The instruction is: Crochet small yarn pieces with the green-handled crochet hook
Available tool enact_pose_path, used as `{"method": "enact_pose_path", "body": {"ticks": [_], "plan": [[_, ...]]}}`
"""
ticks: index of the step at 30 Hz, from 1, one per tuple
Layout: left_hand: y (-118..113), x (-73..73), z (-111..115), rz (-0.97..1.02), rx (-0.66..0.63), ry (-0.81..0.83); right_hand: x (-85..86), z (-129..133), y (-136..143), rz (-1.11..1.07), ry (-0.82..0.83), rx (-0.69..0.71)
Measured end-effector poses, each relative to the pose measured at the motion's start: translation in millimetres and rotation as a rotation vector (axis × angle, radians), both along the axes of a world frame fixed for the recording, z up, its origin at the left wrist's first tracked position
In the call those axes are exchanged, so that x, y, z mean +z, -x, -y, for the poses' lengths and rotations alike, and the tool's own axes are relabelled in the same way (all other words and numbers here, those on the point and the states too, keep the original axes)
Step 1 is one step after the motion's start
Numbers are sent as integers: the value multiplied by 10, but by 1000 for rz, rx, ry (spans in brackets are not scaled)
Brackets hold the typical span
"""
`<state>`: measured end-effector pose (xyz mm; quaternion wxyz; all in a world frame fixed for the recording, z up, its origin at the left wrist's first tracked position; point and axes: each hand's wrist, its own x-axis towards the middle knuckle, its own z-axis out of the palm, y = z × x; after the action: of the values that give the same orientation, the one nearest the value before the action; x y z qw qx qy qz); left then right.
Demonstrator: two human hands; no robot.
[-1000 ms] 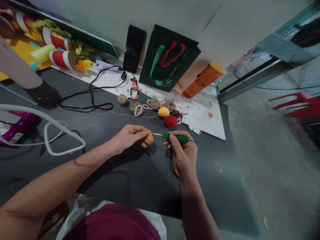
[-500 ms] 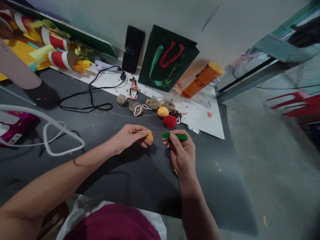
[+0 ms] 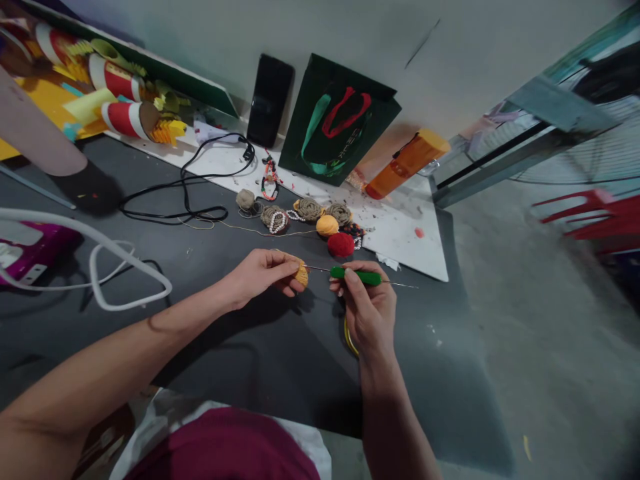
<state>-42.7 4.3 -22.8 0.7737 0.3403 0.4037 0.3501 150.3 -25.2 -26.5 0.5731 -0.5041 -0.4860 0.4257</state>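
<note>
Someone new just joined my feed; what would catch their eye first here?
Probably the dark green gift bag with red and green handles, upright against the wall, and the bright orange cylinder leaning to its right. Nearer, the right hand grips a green-handled tool pointing at yellow work in the left hand.

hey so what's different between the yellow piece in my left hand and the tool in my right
The yellow piece is rounded, while the tool is long and thin. The piece is yellow; the tool has a green handle and thin metal ends. Your left hand partly covers the piece; the tool sticks out both sides of your right hand.
</note>
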Motion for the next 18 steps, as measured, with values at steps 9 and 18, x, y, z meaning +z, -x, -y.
{"method": "enact_pose_path", "body": {"ticks": [9,18], "plan": [[9,-40,-20,-32,3,-36,46,19,39,17,-45,43],[10,-34,-22,-9,-36,49,-43,21,-2,-43,-35,27]]}}
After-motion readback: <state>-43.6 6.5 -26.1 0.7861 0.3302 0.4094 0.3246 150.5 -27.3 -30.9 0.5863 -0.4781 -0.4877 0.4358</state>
